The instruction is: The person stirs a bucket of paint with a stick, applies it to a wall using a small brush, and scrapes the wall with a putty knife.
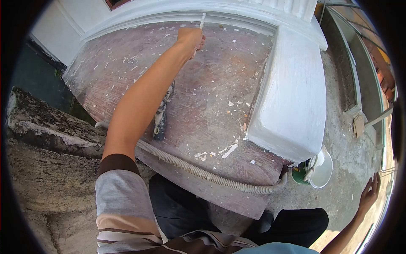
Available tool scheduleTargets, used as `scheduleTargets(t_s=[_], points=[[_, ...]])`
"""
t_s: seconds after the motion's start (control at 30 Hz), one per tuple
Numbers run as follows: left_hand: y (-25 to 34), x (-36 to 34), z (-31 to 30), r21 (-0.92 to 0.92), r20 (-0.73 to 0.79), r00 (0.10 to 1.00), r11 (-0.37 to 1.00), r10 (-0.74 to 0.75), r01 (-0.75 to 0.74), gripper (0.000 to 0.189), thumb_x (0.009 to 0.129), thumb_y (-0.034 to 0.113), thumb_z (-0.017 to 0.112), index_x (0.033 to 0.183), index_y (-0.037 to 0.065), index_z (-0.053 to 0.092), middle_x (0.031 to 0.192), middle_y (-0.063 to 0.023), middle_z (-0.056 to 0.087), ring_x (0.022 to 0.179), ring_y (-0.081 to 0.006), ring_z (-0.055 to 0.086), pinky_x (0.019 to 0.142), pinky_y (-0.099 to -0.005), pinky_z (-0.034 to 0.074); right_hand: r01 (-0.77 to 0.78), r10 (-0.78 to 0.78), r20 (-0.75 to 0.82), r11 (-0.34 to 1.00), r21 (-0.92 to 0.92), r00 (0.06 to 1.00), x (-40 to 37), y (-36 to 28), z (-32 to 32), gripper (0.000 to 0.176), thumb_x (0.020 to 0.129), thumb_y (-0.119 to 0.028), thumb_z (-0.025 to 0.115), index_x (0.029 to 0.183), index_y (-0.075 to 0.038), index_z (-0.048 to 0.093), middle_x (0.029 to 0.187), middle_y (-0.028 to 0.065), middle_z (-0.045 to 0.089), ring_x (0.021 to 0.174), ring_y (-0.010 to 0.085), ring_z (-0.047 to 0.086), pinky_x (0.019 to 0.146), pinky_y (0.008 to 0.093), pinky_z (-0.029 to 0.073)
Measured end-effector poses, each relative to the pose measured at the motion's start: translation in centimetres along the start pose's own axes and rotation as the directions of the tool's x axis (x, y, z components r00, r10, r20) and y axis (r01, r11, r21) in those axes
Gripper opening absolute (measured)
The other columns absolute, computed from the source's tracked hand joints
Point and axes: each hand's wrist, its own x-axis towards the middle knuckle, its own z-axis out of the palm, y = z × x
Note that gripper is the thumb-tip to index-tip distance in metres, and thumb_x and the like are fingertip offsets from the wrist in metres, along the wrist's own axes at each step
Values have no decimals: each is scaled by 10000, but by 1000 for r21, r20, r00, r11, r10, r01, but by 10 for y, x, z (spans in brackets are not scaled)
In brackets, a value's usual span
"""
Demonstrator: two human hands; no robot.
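My left hand (191, 40) is closed around a narrow, white-stained paintbrush (203, 20). The white end of the brush points up at the grey-white moulding (228, 17) along the base of the wall. Beneath my outstretched left arm lies the paint-spattered reddish slab (198, 97), strewn with white flakes. Partly hidden by that forearm, a dark, paint-spotted tool (160, 120) rests on the slab. Far to the right, my right hand (370, 192) is held out with its fingers apart, near some thin wires (387, 171). No held object shows in it.
A white-painted block (292, 97) stands at the slab's right side. Along the slab's front edge runs a ribbed hose (203, 173). White and green buckets (322, 171) sit on the concrete floor below the block. A rough, weathered wall (50, 122) is on the left.
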Motion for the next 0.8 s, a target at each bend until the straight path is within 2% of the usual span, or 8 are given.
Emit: scheduleTargets(t_s=[0.13,0.27,0.43,0.63,0.73,0.8], points=[[1,33,-25,-58,-126,992,998,-19,12,160,863,26,402,841,-93,506,673,-105,513,438,-92,395,338,-235,275,15,-15,-23,1000,-8,1000,-2,5,-1,293,907,-19,546,1198,-29,581,1225,137,576,730,183,578,629,283,482],[-3,27,7,-69,-49,999,998,4,-7,148,851,18,402,811,-78,506,674,-113,525,455,-105,421,349,-236,308,15,-15,-29,1000,3,999,-4,9,-1,296,906,-20,548,1200,-33,580,1225,137,576,743,185,586,656,290,489],[2,-30,66,-39,102,995,999,7,-3,148,848,20,422,815,-83,522,674,-120,533,454,-114,437,356,-242,322,18,-18,-36,1000,9,999,-10,19,2,300,904,-22,550,1202,-38,579,1227,135,575,749,190,597,667,297,496],[7,-69,70,-38,340,940,998,-39,56,149,856,11,430,853,-100,530,634,-95,489,434,-98,389,342,-236,289,23,-23,-23,1000,-7,999,-10,26,9,300,908,-33,545,1207,-36,573,1232,138,572,735,201,603,641,297,496],[9,-49,49,-120,323,943,985,-77,121,140,856,-4,412,865,-110,503,642,-91,469,431,-83,366,341,-228,278,53,-52,-42,999,15,998,-8,26,12,299,910,-42,546,1208,-37,573,1236,139,571,740,205,605,633,294,494],[5,-24,27,-228,248,966,965,-70,128,121,856,-13,397,877,-112,464,675,-91,458,433,-73,357,342,-221,274,45,-45,-36,999,6,998,-7,23,10,300,910,-42,546,1209,-37,573,1236,140,570,746,208,606,642,298,496]])
